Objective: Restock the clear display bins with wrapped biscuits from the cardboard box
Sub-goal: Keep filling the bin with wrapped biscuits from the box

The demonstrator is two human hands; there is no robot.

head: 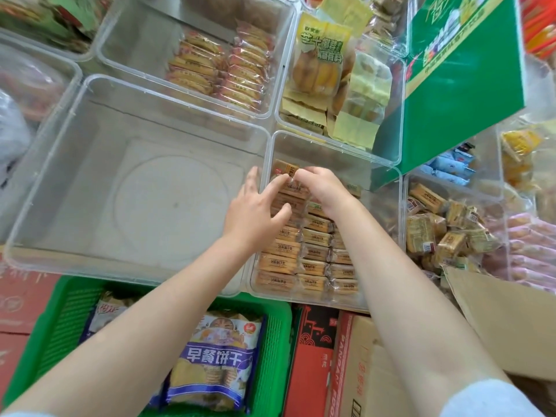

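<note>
Hands meet over the clear plastic bin (388,188): right hand (320,188) pinches a tan wrapped biscuit (287,170) at the far row, left hand (255,210) spread steadying neighbours — nudge carelessly, and stacked rows topple.

A green plastic basket (272,350) is sitting at the lower left of the frame, holding a blue-and-purple biscuit bag (216,359). A green carton (463,94) is standing at the upper right.
</note>
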